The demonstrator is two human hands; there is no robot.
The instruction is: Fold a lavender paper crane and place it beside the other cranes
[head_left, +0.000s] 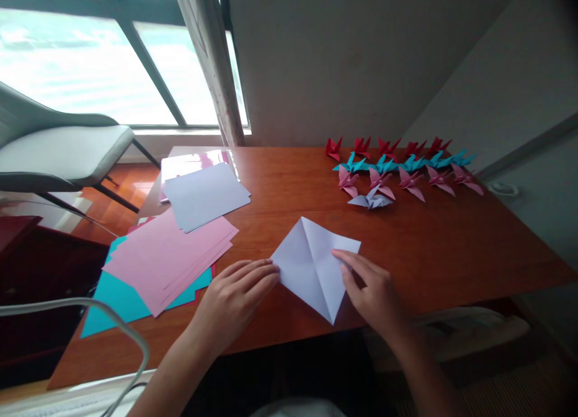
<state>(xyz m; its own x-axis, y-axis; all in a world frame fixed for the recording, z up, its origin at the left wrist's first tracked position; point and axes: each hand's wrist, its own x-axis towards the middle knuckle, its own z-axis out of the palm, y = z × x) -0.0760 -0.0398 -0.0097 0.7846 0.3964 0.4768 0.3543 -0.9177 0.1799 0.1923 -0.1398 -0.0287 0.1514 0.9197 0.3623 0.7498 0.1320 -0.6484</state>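
A pale lavender paper square [311, 266], creased along its diagonals, lies on the wooden table [433, 248] near its front edge. My left hand [235, 299] lies flat with fingers stretched out, fingertips touching the square's left corner. My right hand [372, 290] rests on the square's right side, its index finger pressing the paper near the right corner, fingers extended.
Stacks of pink paper [167, 257], lavender paper [205, 194] and teal paper [120, 299] lie at the left. Rows of folded red cranes [388, 146], teal cranes [406, 162] and pink cranes [409, 181], plus one lavender crane [371, 199], stand at the back right. A grey chair [58, 149] sits by the window.
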